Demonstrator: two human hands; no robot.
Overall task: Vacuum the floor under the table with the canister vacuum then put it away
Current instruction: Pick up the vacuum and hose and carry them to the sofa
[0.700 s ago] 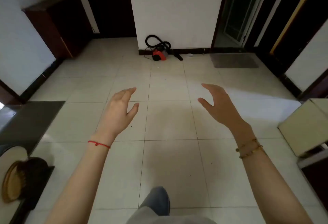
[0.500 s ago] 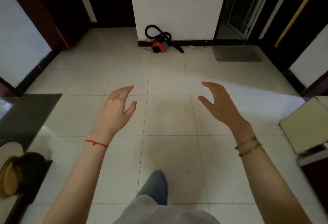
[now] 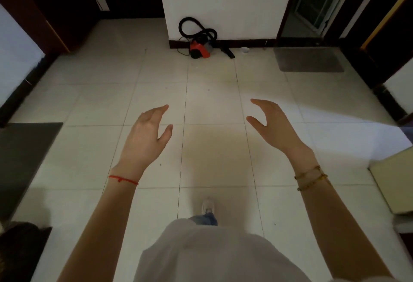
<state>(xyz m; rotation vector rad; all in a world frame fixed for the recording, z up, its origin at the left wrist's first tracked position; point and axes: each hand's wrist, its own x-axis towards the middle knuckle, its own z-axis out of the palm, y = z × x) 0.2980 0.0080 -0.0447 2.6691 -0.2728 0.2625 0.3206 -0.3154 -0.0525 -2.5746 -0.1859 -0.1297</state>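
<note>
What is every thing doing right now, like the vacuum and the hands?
Red canister vacuum: parked on the floor against the white wall, untouched.
Black vacuum hose: coiled in loops above the canister.
Black nozzle: lying on the floor right of the canister.
Left hand: open, holding nothing.
Right hand: open, holding nothing.
Grey doormat: lying flat by the doorway.

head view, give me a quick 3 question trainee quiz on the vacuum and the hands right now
1. True or false: the left hand grips the black hose.
2. The canister vacuum sits: A) by the foot of the white wall, B) on the grey mat, C) in the right hand.
3. Fill in: the vacuum body is mostly ____.

Key: 1 false, both hands are empty with relaxed fingers. 2 A. 3 red.
</note>
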